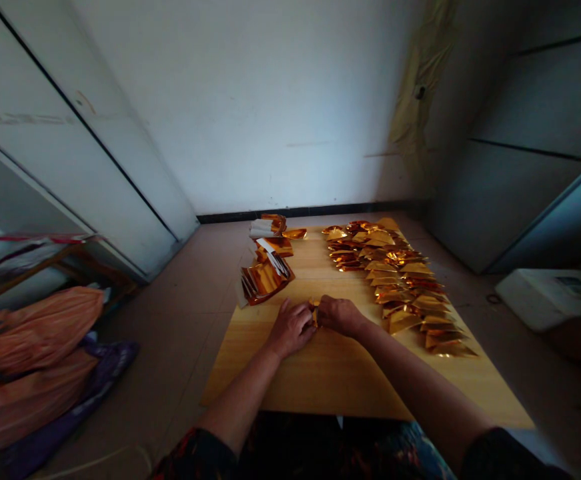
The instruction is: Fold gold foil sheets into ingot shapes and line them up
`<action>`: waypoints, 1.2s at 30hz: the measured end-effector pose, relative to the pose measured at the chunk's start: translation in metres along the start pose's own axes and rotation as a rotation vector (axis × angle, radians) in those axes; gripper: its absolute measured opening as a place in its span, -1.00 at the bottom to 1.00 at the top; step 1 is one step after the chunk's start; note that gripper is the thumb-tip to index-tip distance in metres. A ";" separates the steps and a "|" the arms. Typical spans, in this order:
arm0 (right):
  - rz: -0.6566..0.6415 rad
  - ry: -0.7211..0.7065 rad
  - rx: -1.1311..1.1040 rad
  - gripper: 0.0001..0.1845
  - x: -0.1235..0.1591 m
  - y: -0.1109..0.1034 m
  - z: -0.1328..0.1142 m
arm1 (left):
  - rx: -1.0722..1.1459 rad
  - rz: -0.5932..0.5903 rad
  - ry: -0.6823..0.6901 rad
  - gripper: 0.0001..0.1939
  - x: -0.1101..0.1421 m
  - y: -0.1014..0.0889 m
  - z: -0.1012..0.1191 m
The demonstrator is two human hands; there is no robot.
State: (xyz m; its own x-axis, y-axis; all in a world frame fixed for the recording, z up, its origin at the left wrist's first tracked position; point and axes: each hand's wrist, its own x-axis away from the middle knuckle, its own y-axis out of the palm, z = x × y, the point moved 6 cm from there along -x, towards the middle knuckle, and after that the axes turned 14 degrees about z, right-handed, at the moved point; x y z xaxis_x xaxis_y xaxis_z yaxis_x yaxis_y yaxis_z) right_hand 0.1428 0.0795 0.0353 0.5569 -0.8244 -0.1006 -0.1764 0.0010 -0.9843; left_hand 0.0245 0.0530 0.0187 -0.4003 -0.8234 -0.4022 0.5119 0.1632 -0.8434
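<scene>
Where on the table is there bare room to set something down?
The table shows bare wood between the left hand, right hand and near edge; a narrower strip lies between the foil sheets and the folded foil pieces. Crowded: the far right, under those pieces, and where the hands meet at a small foil piece.

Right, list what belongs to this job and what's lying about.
In use:
- small gold foil piece between left hand and right hand
- stacked gold foil sheets
- folded gold foil shapes
- pale wooden tabletop

Apparently lying about:
- crumpled orange plastic
- white box
</scene>
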 end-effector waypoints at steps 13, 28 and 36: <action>-0.020 0.077 -0.039 -0.79 -0.004 -0.005 0.000 | -0.020 0.066 -0.072 -0.92 -0.006 0.000 0.005; 0.218 0.283 -0.366 -0.80 0.001 0.014 0.027 | -0.020 0.071 -0.079 -0.90 -0.009 -0.001 0.007; 0.264 0.327 -0.389 -0.83 0.002 0.005 0.029 | -0.033 0.101 -0.058 -0.89 -0.010 -0.003 0.008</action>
State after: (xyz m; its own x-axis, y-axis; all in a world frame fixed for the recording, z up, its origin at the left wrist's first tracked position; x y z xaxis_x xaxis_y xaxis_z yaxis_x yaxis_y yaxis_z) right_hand 0.1668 0.0945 0.0257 0.1842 -0.9569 -0.2246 -0.5953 0.0732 -0.8002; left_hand 0.0332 0.0560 0.0279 -0.3024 -0.8318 -0.4656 0.5221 0.2641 -0.8110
